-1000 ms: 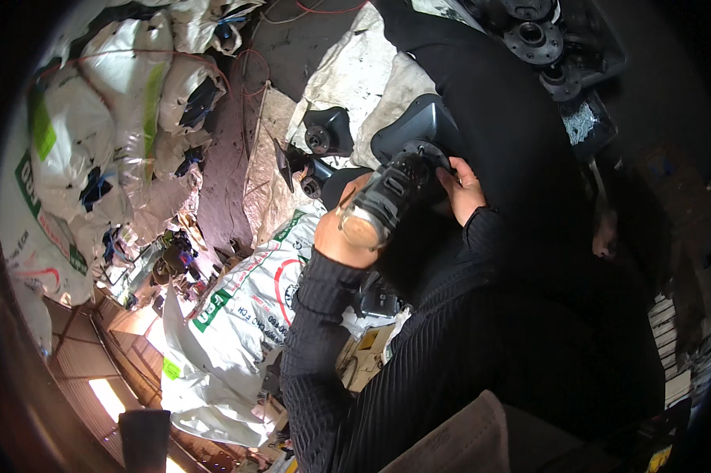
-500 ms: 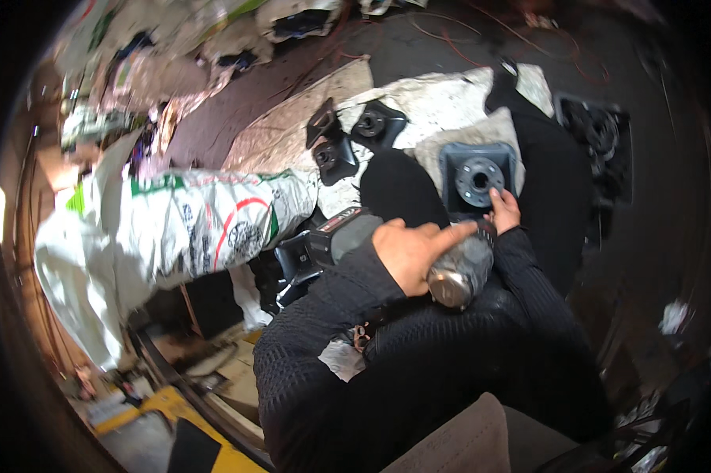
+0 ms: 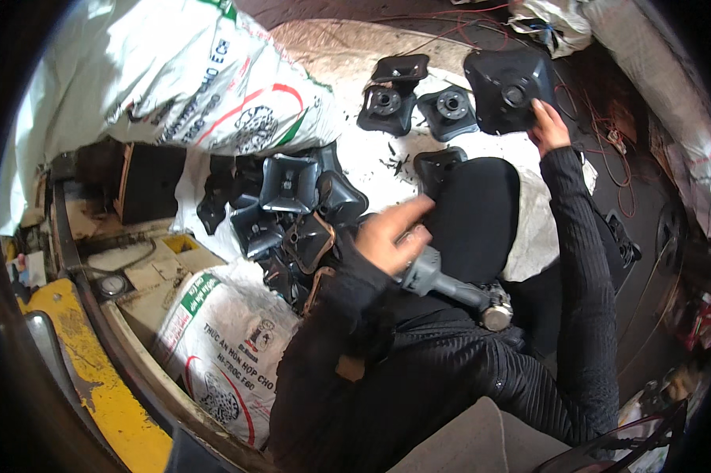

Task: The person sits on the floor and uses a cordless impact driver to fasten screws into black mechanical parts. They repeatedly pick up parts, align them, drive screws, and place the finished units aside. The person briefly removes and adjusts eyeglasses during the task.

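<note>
Left hand (image 3: pixel 391 232) is wrapped shut around the grey power tool (image 3: pixel 450 288), which rests across the lap. Right hand (image 3: pixel 548 126) reaches out, fingers closed on the edge of the big black square housing (image 3: pixel 507 88) at the far edge of the white sheet (image 3: pixel 371 154). That one-edge pinch looks weak; I'd guess it could slip onto the two smaller black flanges (image 3: pixel 414 106) just beside it.
</note>
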